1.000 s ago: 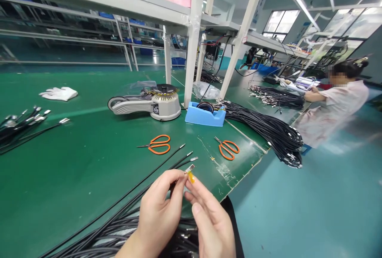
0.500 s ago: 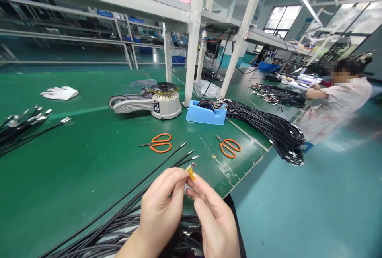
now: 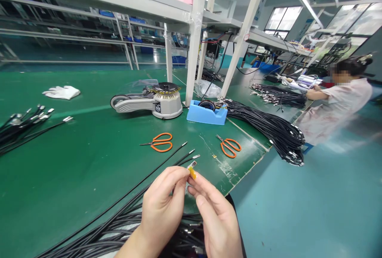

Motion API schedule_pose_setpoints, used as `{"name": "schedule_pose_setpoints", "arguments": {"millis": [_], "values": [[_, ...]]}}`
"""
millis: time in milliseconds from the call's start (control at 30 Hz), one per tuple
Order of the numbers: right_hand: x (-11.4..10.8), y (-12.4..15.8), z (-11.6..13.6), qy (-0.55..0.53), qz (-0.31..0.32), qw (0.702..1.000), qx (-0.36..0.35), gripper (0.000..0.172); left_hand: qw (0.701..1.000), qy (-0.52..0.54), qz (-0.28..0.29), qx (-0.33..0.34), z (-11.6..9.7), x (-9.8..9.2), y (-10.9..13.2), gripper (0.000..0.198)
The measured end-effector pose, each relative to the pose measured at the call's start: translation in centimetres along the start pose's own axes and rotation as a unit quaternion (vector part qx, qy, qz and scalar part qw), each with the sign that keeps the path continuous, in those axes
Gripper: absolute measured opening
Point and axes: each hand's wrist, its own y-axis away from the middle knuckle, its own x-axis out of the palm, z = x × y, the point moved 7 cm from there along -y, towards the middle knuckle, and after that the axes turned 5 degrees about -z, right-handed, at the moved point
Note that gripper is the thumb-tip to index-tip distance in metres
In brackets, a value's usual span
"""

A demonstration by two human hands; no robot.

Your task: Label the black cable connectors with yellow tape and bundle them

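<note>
Nearest: bundle of black cables across the counter's front edge, running under both hands. Left hand and right hand raised just above it, fingertips meeting. Fingers of both hands closed, pinching a metal-tipped cable end with a yellow wrap behind the tip; exact contact points on the wrap hard to make out. Cable end sits between the fingertips, metal tip pointing up and away.

Just beyond: three more metal-tipped cable ends lie on the green counter surface, well short of the scissors. Orange-handled scissors to the left, second pair to the right, both lying flat. Further: blue tape holder with a roll in it; beside it, left, a grey-and-white automatic tape dispenser. Clear plastic bag behind the blue holder.

Left side of counter: bunch of metal-tipped cables; white gloves further back. Right side: large black cable coil hanging over the counter edge; second bundle beyond. Co-worker in a light smock stands at the far right, arms reaching to the counter.
</note>
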Motion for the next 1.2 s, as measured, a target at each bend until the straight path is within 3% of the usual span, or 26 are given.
{"name": "schedule_pose_setpoints", "arguments": {"millis": [933,1200], "values": [[0.24,-0.26,0.51,0.01,0.002,1.0,-0.012,0.031,1.0,0.007,0.002,-0.007,0.17,0.01,0.1,0.021],[0.45,-0.73,0.14,0.011,-0.001,1.0,0.001,0.031,0.999,-0.038,0.005,-0.033,0.58,0.16,-0.15,0.019]]}}
